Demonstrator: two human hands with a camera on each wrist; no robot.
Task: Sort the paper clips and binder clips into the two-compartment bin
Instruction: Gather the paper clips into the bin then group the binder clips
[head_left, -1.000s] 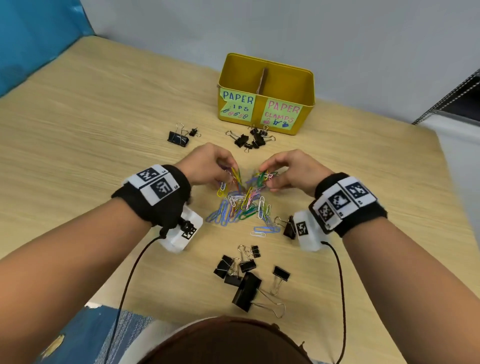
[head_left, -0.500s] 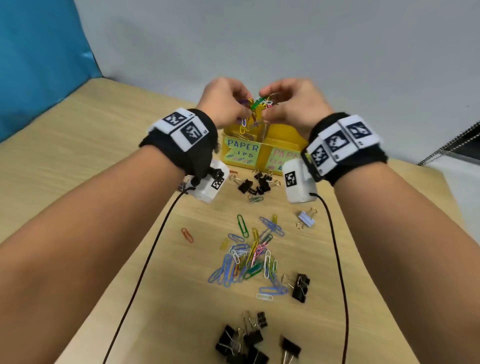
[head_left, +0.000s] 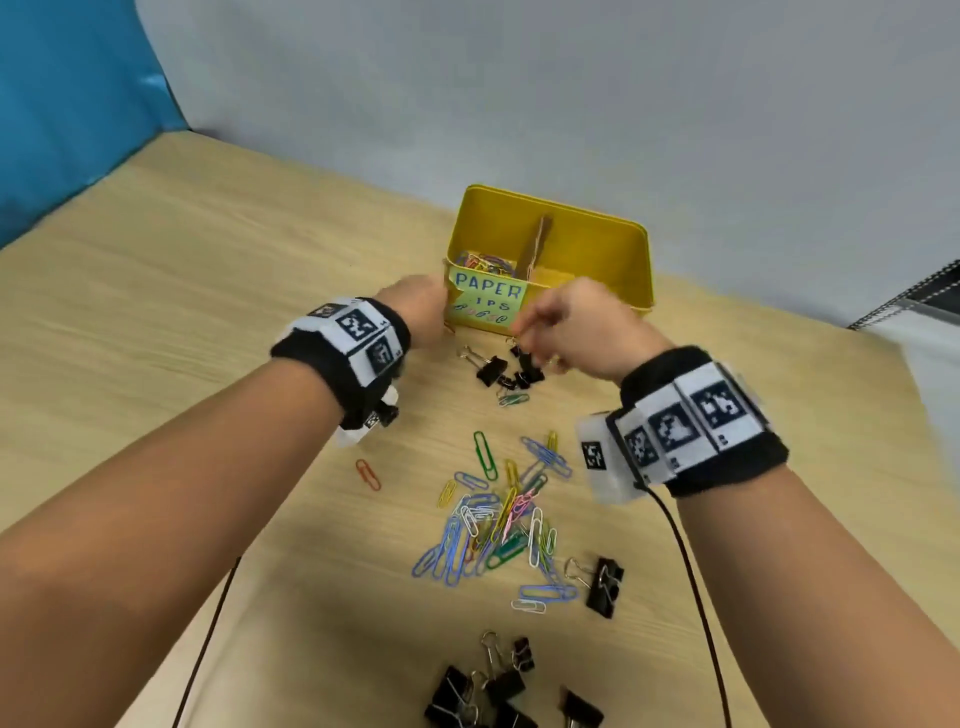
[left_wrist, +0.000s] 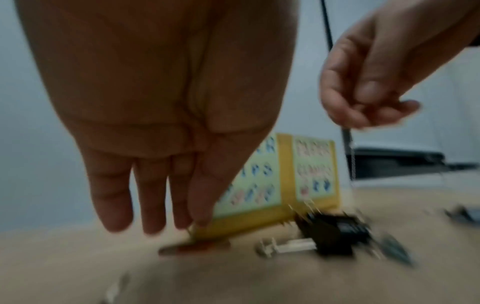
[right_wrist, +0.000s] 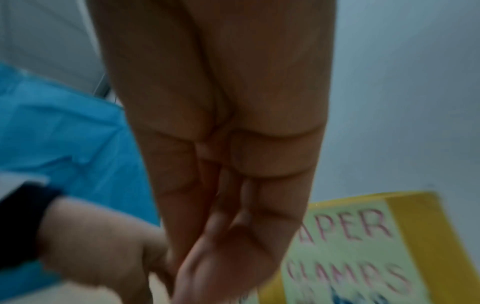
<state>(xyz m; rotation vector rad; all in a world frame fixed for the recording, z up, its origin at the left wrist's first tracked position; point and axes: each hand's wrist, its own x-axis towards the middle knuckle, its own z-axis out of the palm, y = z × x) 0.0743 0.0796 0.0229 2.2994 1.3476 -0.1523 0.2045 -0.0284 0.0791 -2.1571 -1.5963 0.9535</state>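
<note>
A yellow two-compartment bin (head_left: 597, 244) stands at the back of the table, with coloured paper clips (head_left: 483, 262) in its left compartment. My left hand (head_left: 421, 312) hangs by the bin's front left corner, fingers (left_wrist: 153, 205) straight and empty. To its right, my right hand (head_left: 530, 332) hovers in front of the bin just above a few black binder clips (head_left: 511, 369). Its fingers (left_wrist: 363, 107) are loosely curled and nothing shows in them. A pile of coloured paper clips (head_left: 498, 525) lies nearer me.
A lone orange paper clip (head_left: 368, 474) lies left of the pile and a green one (head_left: 511, 399) near the bin. One binder clip (head_left: 605, 587) sits right of the pile, several more (head_left: 498, 691) at the near edge. A blue cloth (head_left: 67, 104) hangs at far left.
Both hands rose from the pile with paper clips to above the bin, then came down in front of it empty. Paper clips now lie in the left compartment.
</note>
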